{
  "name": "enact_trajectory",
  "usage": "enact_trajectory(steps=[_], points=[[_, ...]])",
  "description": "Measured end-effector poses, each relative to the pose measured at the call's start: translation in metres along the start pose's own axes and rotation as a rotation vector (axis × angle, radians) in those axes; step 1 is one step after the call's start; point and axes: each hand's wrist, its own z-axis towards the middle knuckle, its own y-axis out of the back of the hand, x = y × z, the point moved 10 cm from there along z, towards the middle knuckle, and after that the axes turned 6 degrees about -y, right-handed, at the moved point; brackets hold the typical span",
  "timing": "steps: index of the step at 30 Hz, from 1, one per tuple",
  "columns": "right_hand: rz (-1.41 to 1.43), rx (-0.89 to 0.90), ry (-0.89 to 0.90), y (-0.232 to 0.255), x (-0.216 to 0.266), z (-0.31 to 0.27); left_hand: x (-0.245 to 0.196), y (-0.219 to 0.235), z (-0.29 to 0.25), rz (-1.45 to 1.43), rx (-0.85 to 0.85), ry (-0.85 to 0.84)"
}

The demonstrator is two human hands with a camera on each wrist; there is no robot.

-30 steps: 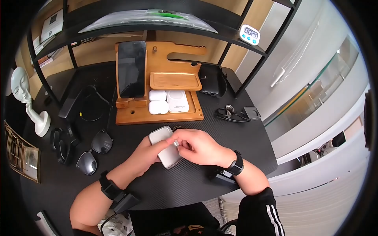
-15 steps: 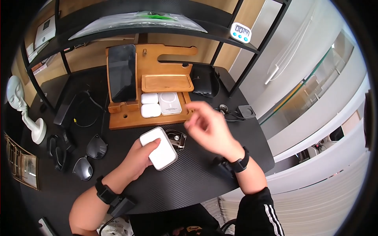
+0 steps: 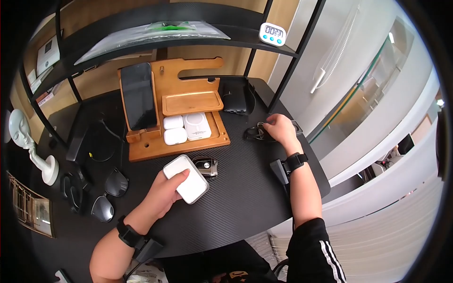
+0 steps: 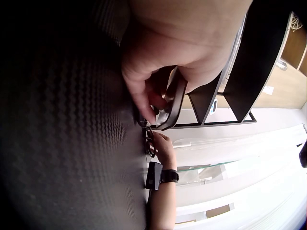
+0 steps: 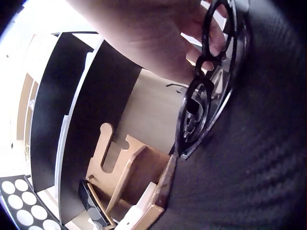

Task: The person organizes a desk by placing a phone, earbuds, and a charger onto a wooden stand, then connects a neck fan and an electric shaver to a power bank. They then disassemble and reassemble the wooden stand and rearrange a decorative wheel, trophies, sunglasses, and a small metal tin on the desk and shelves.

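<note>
My left hand holds a shallow rectangular box above the desk, its white inside facing up and the thumb across that face. The left wrist view shows the fingers curled under its edge. Close by the box's far corner lies a small silver metal item with a dark cord. At the right side of the desk my right hand is over thin black loops, fingers bent down at them. In the right wrist view the fingers partly hide the loops; I cannot tell whether they grip them.
Behind the hands stands a wooden dock with a phone and white cases. To the left are sunglasses and a white head figurine. A black shelf frame rises behind, bearing a timer.
My right hand has left the box and moved right to the black loops. The box's white inside now shows, and the silver item beside it has come into view.
</note>
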Motion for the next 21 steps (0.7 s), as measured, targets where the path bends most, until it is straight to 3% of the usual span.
enact_trajectory(steps=[2, 15, 18, 21], points=[[-0.017, 0.087, -0.068, -0.012, -0.005, 0.001, 0.001, 0.000, 0.000, 0.009, 0.008, -0.003], [-0.054, 0.035, -0.064, -0.005, 0.000, -0.006, 0.002, -0.006, -0.001, 0.128, 0.050, -0.030], [0.041, 0.068, -0.083, -0.005, 0.000, -0.006, 0.003, -0.013, -0.001, 0.204, 0.148, -0.049], [0.254, -0.047, 0.022, 0.010, 0.011, -0.008, 0.003, -0.016, -0.002, 0.290, 0.200, -0.070]])
